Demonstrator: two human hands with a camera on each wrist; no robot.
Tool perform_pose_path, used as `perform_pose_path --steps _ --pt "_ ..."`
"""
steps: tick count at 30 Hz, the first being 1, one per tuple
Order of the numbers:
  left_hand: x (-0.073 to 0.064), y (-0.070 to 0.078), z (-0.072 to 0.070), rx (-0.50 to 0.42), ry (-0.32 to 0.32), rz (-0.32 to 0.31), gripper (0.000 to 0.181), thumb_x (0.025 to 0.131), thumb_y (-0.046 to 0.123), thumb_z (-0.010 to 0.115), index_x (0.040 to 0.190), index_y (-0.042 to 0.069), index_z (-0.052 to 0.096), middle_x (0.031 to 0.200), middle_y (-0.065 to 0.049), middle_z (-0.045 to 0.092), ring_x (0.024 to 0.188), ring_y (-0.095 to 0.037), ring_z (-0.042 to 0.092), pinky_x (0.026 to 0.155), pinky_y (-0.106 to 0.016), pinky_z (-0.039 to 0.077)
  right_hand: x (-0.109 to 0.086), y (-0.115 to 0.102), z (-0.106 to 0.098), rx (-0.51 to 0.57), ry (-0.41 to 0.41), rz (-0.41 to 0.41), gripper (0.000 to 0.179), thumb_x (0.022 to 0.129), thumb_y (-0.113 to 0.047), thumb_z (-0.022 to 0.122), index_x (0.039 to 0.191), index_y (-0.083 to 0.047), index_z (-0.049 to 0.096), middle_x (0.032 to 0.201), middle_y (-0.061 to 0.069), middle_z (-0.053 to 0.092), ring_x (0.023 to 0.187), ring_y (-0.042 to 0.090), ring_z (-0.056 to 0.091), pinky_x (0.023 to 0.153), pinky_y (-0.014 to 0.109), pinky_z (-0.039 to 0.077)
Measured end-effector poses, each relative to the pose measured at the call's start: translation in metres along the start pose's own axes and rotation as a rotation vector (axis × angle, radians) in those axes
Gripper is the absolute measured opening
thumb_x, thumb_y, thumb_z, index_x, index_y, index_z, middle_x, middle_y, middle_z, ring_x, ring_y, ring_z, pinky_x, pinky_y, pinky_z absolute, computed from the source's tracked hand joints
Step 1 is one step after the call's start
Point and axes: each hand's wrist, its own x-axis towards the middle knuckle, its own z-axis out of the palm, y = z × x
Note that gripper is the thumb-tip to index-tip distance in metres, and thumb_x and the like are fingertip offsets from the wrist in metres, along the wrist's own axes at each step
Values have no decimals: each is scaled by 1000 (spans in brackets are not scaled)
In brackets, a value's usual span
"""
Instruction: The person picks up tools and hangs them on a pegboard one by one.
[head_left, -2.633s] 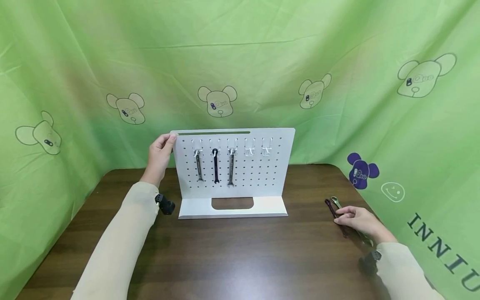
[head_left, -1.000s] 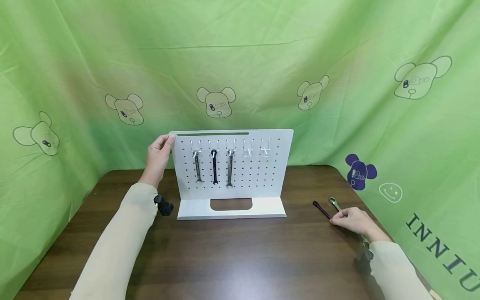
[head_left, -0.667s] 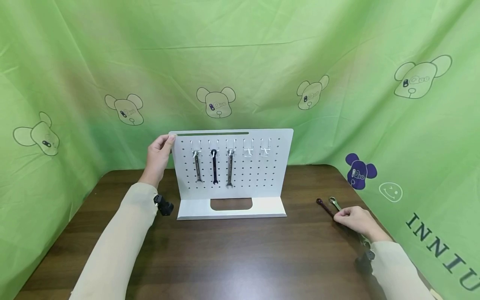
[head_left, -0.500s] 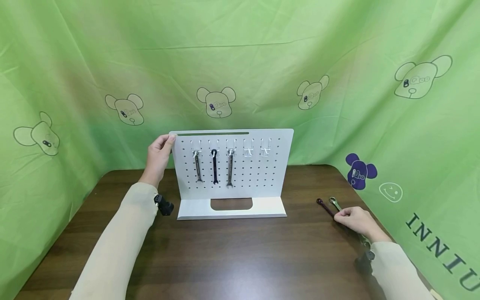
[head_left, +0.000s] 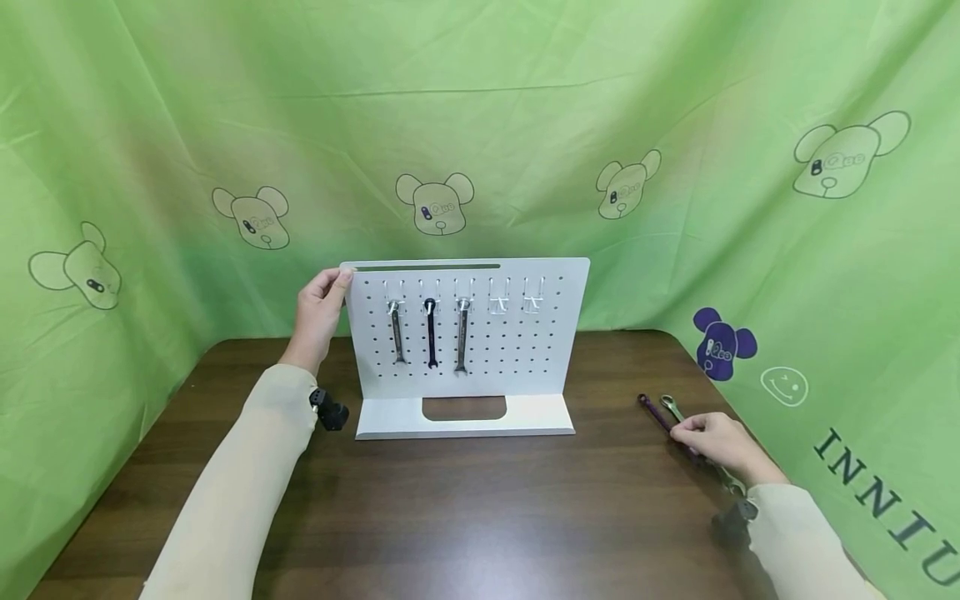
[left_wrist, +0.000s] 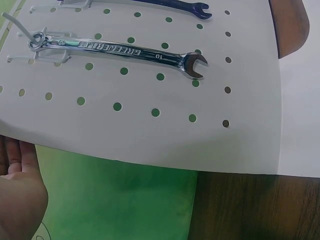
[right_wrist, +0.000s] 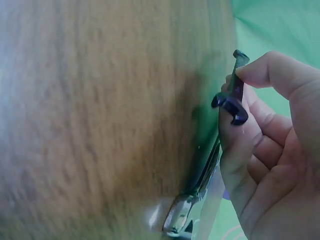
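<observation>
My right hand [head_left: 716, 442] pinches a dark purple combination wrench [head_left: 655, 411] between thumb and fingers. In the right wrist view the wrench's open end [right_wrist: 231, 107] points toward the camera and seems raised off the table. Beside and partly under that hand, a silver wrench [head_left: 670, 406] lies on the table, its middle hidden in the head view. At the far left, my left hand [head_left: 315, 317] grips the upper left corner of a white pegboard [head_left: 517, 354]. Two silver wrenches and one dark wrench [head_left: 431, 337] hang from its hooks; the leftmost silver wrench [left_wrist: 125, 51] shows closely.
Two bare clear hooks [head_left: 532, 296] are on the board's right side. The pegboard's base [head_left: 540, 414] rests on a brown wooden table [head_left: 480, 500]. A green printed curtain [head_left: 525, 167] surrounds the table at the back and sides.
My right hand has taken hold of the dark wrench; its ring end swung left, then back right toward the silver wrench. My left hand keeps its place on the board.
</observation>
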Motion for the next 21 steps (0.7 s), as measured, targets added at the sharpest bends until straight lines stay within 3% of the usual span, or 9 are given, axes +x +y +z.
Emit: perform_pose_path --steps 13,21 --pt "0 1 1 8 -3 -8 46 102 40 58 125 0 61 109 -1 61 99 -13 55 93 -29 46 5 -13 1 331 -174 -48 36 99 -14 62 114 18 62 85 7 71 72 10 64 68 29 58" --pt "0 2 1 1 7 -10 44 102 38 59 124 0 62 108 0 61 98 -13 56 94 -29 47 10 -24 8 484 -255 -114 34 100 -6 56 114 24 55 93 14 71 78 13 68 72 29 58"
